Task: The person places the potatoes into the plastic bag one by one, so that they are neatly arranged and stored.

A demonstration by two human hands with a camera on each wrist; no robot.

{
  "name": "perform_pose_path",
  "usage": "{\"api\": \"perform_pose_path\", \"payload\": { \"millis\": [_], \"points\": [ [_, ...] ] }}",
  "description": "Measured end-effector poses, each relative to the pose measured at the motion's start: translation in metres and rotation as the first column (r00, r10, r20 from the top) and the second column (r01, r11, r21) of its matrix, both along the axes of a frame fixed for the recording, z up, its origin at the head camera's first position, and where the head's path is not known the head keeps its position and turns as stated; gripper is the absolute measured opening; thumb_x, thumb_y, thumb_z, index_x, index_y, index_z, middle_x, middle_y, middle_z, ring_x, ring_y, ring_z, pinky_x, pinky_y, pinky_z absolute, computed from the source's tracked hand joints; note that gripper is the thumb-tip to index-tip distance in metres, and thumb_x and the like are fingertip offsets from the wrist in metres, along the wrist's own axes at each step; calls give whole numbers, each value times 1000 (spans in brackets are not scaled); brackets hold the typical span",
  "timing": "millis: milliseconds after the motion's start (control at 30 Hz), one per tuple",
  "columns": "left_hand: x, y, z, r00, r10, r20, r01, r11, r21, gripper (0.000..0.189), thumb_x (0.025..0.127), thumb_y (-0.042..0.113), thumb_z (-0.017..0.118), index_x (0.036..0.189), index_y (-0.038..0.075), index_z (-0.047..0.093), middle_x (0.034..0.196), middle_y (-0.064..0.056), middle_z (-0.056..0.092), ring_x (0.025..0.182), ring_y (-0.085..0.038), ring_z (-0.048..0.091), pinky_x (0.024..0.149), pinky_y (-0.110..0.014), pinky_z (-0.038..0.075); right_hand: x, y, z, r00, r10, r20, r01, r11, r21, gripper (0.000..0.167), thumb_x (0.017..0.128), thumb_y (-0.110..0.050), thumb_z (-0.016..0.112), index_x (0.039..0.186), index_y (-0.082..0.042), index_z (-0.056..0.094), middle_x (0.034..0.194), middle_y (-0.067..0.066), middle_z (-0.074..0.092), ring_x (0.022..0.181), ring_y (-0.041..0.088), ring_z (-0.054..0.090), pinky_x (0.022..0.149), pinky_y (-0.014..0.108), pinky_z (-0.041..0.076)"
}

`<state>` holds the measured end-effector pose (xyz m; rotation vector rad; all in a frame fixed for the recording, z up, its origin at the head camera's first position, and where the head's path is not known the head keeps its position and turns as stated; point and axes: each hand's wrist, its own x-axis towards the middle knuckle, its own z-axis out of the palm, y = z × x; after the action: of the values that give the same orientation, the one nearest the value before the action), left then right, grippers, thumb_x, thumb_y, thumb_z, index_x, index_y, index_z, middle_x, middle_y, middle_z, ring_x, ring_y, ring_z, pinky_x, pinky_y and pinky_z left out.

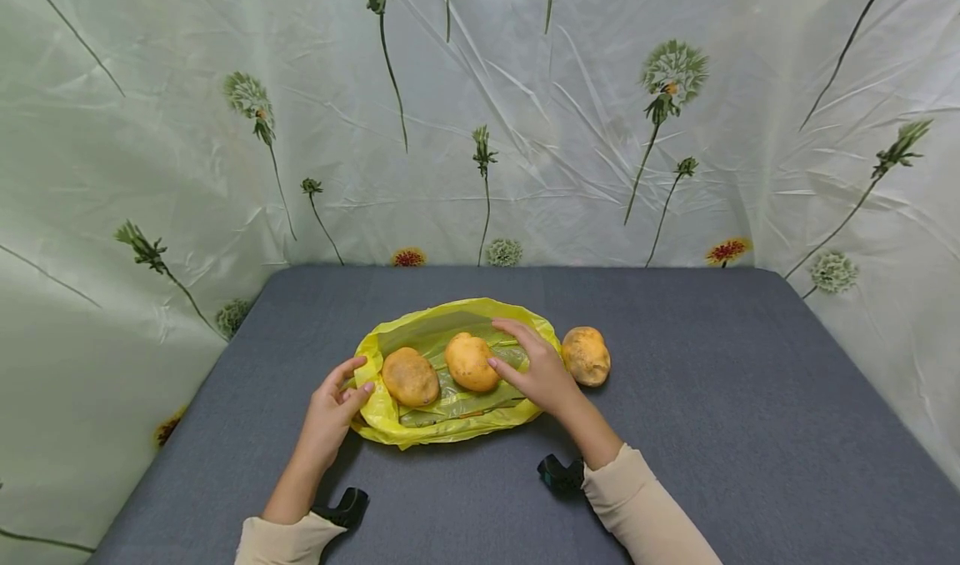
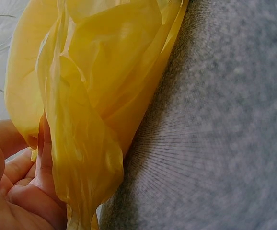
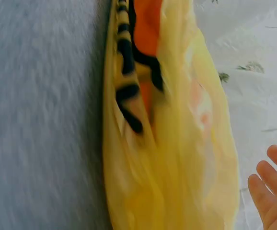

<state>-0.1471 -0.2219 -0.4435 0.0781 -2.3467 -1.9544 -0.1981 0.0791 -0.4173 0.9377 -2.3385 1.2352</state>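
A yellow plastic bag (image 1: pixel 468 432) lies spread wide at its mouth on the table. Inside it are two potatoes, one on the left (image 1: pixel 410 377) and one near the middle (image 1: pixel 471 362). A third potato (image 1: pixel 587 357) sits outside, against the bag's right edge. My left hand (image 1: pixel 332 411) holds the bag's left rim; in the left wrist view its fingers (image 2: pixel 42 177) go in behind a fold of the plastic. Over the right part of the bag, my right hand (image 1: pixel 546 375) has its fingers extended, the thumb tip overlapping the middle potato. Whether it touches is unclear.
A grey cloth-covered table (image 1: pixel 735 432) extends around the bag. Behind it hangs a pale curtain (image 1: pixel 570 115) printed with flowers. Black wrist devices (image 1: pixel 561 473) sit under both forearms. Black and orange printing (image 3: pixel 145 43) marks the bag's side.
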Motion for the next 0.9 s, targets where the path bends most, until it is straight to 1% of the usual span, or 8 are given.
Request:
{"api": "perform_pose_path", "payload": {
  "millis": [167,267,433,567,700,900],
  "points": [
    [0,0,0,1000,-5,5,5,1000,9,45,89,5,55,130,1,38,114,-16,42,65,-6,47,54,-19,42,2,18,3,999,-48,-23,48,999,2,50,82,-16,66,126,-3,47,127,8,47,117,23,42,91,44,37],
    [0,0,0,1000,-2,8,2,1000,6,45,89,5,56,130,1,38,115,-16,42,65,-6,46,54,-18,42,3,29,3,996,-72,-57,73,997,9,51,80,-13,68,126,-3,47,127,10,46,117,24,42,91,44,37],
    [1,0,1,1000,1,5,-1,1000,6,45,89,6,56,130,1,39,115,-15,42,63,-6,45,53,-18,41,3,46,1,989,-108,-101,109,994,8,54,77,-11,70,125,-2,48,126,11,47,116,25,43,92,44,35],
    [1,0,0,1000,-2,3,2,1000,5,45,89,6,56,130,1,38,114,-15,42,63,-5,45,53,-18,40,2,59,-2,981,-147,-124,150,989,18,56,75,-10,72,125,-5,48,126,10,48,115,25,44,92,45,35],
    [1,0,1,1000,-7,-2,7,1000,2,45,89,6,56,131,1,38,116,-16,42,65,-5,46,55,-18,42,1,71,-7,976,-172,-132,174,985,2,56,73,-6,73,124,-5,50,124,9,49,113,25,45,91,43,36],
    [2,0,2,1000,-5,-11,5,1000,8,44,89,6,55,130,0,39,116,-16,42,65,-5,46,56,-18,42,-4,84,-14,972,-210,-106,210,978,-14,55,73,-5,73,123,-4,50,121,11,51,111,27,46,88,43,37]
  ]
}}
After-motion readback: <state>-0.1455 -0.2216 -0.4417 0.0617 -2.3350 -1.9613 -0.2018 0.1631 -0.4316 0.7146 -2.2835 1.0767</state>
